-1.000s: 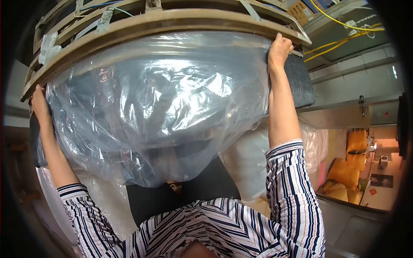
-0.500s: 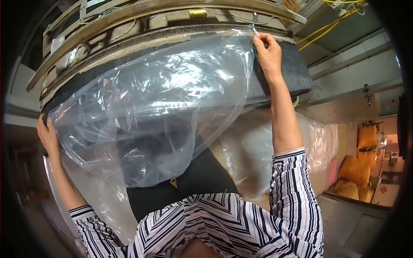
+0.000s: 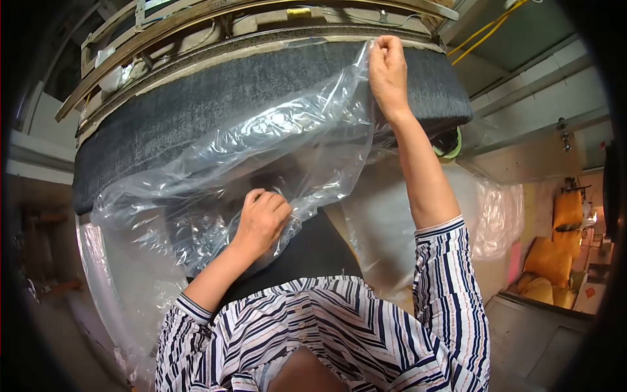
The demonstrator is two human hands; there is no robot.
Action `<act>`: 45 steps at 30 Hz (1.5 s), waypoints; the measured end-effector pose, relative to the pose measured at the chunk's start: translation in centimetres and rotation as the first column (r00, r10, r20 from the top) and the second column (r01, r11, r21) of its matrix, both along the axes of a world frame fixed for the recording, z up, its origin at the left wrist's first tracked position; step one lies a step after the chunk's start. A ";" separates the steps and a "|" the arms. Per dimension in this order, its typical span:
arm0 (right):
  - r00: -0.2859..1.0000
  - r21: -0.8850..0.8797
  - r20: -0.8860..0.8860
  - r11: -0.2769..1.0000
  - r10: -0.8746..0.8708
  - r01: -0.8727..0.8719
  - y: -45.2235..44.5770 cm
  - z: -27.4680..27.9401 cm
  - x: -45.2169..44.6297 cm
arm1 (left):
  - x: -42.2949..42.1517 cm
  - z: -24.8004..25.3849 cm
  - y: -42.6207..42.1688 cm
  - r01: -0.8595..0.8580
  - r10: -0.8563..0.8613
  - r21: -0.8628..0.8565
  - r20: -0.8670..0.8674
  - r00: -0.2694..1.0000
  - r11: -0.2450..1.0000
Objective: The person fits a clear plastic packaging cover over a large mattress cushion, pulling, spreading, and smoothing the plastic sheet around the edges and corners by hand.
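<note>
A clear plastic bag [image 3: 281,124] hangs across the front of a long dark padded surface [image 3: 215,98]. At the far right of the padding, my right hand [image 3: 390,72] pinches an upper corner of the plastic and holds it up taut. My left hand [image 3: 263,219] is closed on the lower edge of the bag, close to my body, with its fingertips partly hidden. Between the two hands the film slopes down in shiny folds. Its left end lies loose and crumpled near the padding's lower left edge.
Behind the padding runs a wooden and metal frame [image 3: 228,26] with a small yellow piece [image 3: 298,12] on it. More clear plastic sheeting [image 3: 499,219] lies below right. A green-rimmed round object [image 3: 450,145] shows under the padding. Yellow cables [image 3: 486,32] hang at upper right.
My left hand has left the padding's left end and come right, toward my body, gathering the film's lower edge. The bag has slid down, baring more padding. My right hand moved slightly left.
</note>
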State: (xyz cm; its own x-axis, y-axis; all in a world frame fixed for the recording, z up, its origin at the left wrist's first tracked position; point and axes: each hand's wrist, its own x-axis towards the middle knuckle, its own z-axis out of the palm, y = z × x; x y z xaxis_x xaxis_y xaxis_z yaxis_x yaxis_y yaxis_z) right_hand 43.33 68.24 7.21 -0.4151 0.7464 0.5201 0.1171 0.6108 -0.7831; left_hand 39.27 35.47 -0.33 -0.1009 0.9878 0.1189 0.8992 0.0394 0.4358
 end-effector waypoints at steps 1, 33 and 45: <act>1.000 0.027 0.018 0.999 0.017 -0.018 -0.9 0.6 0.0 | -0.5 -0.1 -0.3 0.038 -0.037 -0.036 0.012 0.999 0.999; 0.716 -0.209 0.219 0.748 0.663 -0.630 -13.2 8.9 5.6 | -8.4 16.3 5.4 0.015 -0.268 0.387 0.610 0.745 0.922; -0.048 -0.337 0.940 0.903 0.337 -0.266 -3.5 -16.3 19.7 | -21.6 20.9 2.6 -0.254 0.390 0.873 0.081 0.917 0.416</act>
State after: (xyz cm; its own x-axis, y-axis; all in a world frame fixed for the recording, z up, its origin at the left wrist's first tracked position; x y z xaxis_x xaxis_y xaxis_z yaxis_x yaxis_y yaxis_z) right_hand 62.99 64.74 -9.11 -0.6793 0.3959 -0.6179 0.5858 0.7997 -0.1316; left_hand 17.68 38.09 20.57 -0.3073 0.2738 0.9114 0.9484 0.0094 0.3169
